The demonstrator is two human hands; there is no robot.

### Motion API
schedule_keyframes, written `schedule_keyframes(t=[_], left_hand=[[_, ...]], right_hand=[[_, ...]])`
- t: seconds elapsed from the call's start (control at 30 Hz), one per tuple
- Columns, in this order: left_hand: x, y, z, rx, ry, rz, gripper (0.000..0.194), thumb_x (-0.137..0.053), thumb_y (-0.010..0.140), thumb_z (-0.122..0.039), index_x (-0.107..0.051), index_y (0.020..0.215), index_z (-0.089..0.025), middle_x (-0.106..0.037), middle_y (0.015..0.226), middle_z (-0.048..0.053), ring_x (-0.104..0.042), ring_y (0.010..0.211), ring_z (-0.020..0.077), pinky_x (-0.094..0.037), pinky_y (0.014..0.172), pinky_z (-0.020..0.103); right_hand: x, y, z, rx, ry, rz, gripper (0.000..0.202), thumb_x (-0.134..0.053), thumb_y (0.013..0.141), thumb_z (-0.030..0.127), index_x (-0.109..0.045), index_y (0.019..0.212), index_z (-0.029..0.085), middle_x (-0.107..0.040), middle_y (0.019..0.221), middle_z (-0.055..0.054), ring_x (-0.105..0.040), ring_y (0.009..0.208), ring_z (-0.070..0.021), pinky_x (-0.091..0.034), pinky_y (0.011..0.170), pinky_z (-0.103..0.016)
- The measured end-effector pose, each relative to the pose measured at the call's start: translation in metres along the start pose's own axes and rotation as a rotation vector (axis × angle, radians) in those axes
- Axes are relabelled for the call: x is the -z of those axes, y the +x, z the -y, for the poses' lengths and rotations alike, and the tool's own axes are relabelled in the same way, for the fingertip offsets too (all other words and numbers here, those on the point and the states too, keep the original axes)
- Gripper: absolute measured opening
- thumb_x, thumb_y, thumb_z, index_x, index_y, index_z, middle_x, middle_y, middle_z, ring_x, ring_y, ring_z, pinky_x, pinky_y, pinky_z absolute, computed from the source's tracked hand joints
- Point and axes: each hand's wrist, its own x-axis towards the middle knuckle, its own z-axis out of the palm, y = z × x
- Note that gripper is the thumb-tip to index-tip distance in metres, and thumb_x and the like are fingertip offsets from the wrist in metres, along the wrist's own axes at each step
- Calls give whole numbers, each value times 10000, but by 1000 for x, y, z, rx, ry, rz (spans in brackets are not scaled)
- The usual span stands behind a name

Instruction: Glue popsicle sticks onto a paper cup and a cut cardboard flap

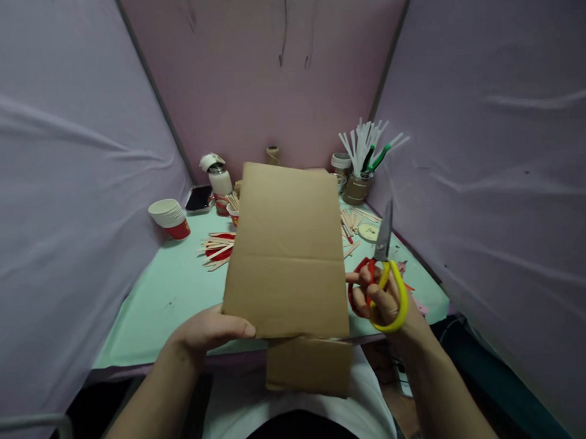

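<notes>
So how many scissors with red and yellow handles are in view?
1: the red-and-yellow-handled scissors, held in the bare right hand, beside the brown rectangular cardboard. Others may be hidden behind it.

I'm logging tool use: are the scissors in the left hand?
No, the right hand holds the scissors, while the left hand grips the cardboard.

The cardboard (289, 245) is over the near table (147, 308), scissors (384, 235) to its right. Cups (170, 218) sit left, a jar (357, 190) of strips (362, 143) far right.
</notes>
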Motion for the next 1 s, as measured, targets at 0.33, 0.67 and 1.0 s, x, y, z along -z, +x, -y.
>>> schedule_keyframes(t=[0.33,0.67,1.0], left_hand=[[0,16,11,-164,-317,90,1032,-830,385,-684,-611,1252,-168,-617,1276,185,-572,1160,416,-497,900,476],[-48,30,24,-193,-344,-510,418,-869,588,-292,-689,924,-122,-741,952,103,-689,887,235,-540,784,310],[-41,-1,31,-211,-476,-661,449,-867,576,-290,-706,966,-135,-743,953,91,-685,909,244,-547,805,305]], right_hand=[[-48,26,13,56,185,-304,464,-828,569,264,-404,751,224,-415,489,153,-362,325,-18,-300,362,-150],[-56,39,9,154,249,-408,445,-838,566,232,-425,730,210,-443,553,135,-396,347,-10,-318,362,-146],[-51,48,26,151,235,-409,487,-848,522,241,-402,717,220,-399,508,151,-372,335,-4,-294,334,-136]])
